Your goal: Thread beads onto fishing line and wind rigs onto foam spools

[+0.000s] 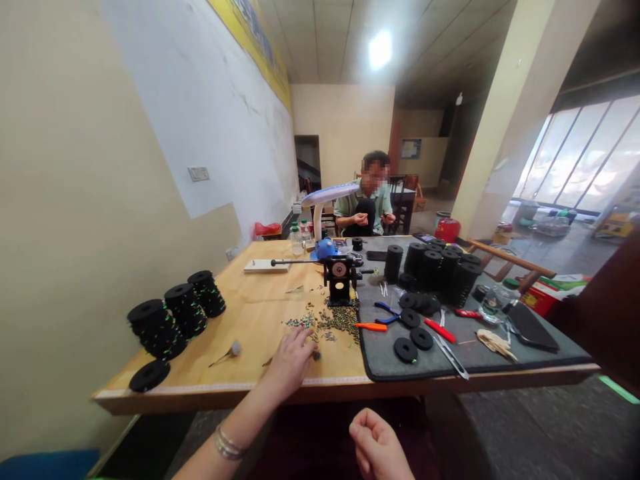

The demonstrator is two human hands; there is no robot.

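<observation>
My left hand [291, 359] rests on the wooden table [240, 313], fingers stretched toward a scatter of small dark and coloured beads [325, 321]; a small dark piece lies by the fingertips. My right hand [376, 445] hangs below the table's front edge, curled into a loose fist with nothing visible in it. Just behind the beads stands a small black hand-crank winder [339, 277] with a long rod pointing left.
Three stacks of black spools [175, 317] and one loose black disc [149, 375] sit at left. A grey mat [500, 363] carries black discs, pliers with red and blue handles, tweezers, tall spool stacks and a phone. A desk lamp and a seated person are at the far end.
</observation>
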